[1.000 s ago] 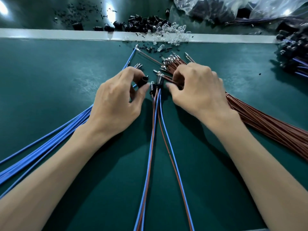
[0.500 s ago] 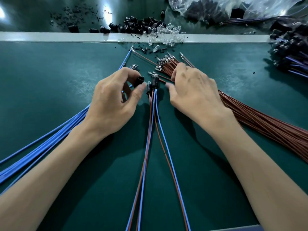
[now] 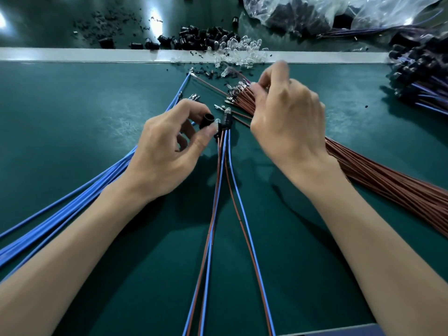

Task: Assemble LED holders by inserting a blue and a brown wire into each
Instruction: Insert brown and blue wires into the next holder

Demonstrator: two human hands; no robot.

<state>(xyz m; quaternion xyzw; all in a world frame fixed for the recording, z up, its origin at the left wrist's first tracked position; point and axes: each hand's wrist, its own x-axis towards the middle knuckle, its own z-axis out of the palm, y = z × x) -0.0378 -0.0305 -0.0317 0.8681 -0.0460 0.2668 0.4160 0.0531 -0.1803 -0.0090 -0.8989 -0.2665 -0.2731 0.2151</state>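
On green mat (image 3: pixel 72 117), left hand (image 3: pixel 167 151) pinches black holder (image 3: pixel 206 119) — right hand (image 3: pixel 286 117) over brown wires (image 3: pixel 388 185), grip unclear.

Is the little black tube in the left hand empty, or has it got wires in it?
Empty, it seems: the black tube pinched by the left hand shows a hollow open mouth, with no wire visible.

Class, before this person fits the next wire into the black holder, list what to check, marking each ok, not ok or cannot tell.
1. The left hand pinches the black holder, open end showing: ok.
2. The right hand over the brown wire bundle's ends: ok.
3. One brown wire singled out: cannot tell, motion blur.
4. The blue wire bundle lies beside left wrist: ok.
5. The wired holders lie ungripped between the hands: ok.
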